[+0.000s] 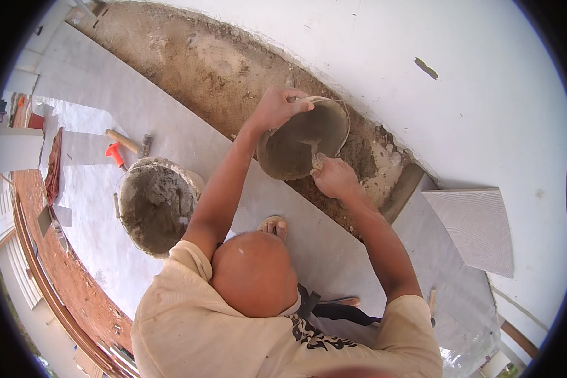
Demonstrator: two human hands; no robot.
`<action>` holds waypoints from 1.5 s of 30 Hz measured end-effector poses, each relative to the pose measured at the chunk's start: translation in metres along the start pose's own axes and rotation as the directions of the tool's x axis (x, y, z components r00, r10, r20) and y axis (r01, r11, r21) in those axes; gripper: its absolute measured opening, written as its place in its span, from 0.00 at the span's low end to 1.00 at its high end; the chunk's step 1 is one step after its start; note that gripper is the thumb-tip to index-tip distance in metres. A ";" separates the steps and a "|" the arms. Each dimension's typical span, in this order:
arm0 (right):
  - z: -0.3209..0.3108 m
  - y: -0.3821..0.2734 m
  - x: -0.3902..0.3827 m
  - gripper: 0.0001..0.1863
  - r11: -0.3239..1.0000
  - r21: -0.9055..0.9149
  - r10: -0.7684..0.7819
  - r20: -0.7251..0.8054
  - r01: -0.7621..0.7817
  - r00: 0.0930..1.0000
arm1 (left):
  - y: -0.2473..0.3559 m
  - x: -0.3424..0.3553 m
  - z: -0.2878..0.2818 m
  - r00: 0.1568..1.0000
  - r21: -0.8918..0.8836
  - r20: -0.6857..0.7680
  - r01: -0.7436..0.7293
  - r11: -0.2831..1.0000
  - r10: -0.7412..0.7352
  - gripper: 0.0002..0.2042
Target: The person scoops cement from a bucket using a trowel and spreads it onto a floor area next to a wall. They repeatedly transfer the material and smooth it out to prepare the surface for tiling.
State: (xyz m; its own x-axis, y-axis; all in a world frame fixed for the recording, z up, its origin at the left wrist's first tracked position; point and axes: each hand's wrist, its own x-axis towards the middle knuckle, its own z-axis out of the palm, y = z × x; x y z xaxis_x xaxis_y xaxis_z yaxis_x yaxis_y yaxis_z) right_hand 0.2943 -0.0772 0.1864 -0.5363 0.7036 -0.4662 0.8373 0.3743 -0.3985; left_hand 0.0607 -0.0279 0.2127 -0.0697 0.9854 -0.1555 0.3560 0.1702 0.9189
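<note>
My left hand grips the far rim of a round metal pan smeared with grey mortar and holds it tilted above a strip of sandy bedding. My right hand is at the pan's near rim, fingers curled around what looks like a thin tool that reaches into the pan. The tool is mostly hidden by my fingers. My sandalled foot rests on the grey floor tile just below the pan.
A bucket of mortar stands on the tiles to the left, with a hammer and an orange-handled tool beyond it. A loose tile leans on the white wall at right. A wooden-handled tool lies near my right elbow.
</note>
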 end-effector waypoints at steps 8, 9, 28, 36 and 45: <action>0.030 0.003 0.003 0.26 0.999 0.006 0.032 0.034 -0.033 0.999 | -0.006 0.006 0.003 0.997 0.013 -0.002 -0.080 0.997 0.080 0.14; 0.027 0.004 -0.002 0.26 1.000 -0.017 0.014 0.056 -0.013 0.998 | -0.003 0.001 0.003 0.999 0.008 0.033 -0.018 1.000 0.018 0.14; 0.046 0.000 -0.003 0.21 0.999 0.038 -0.006 -0.069 0.008 0.998 | 0.006 0.007 0.012 0.995 0.030 -0.017 -0.102 0.994 0.103 0.14; 0.036 -0.003 0.011 0.21 0.973 0.173 0.164 -0.060 -0.152 0.985 | 0.004 0.002 0.020 0.989 0.042 -0.066 -0.132 0.990 0.135 0.15; -0.004 -0.006 0.007 0.24 0.965 0.228 0.137 -0.011 -0.131 0.991 | 0.012 -0.009 0.016 0.998 0.015 -0.029 -0.049 0.999 0.049 0.15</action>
State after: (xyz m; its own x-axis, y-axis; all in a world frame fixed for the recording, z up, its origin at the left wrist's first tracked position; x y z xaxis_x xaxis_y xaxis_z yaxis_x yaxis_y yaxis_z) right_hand 0.2861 -0.0717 0.1882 -0.4155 0.7548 -0.5075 0.8538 0.1314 -0.5037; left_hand 0.0804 -0.0351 0.2196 -0.0790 0.9919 -0.0997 0.3728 0.1222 0.9198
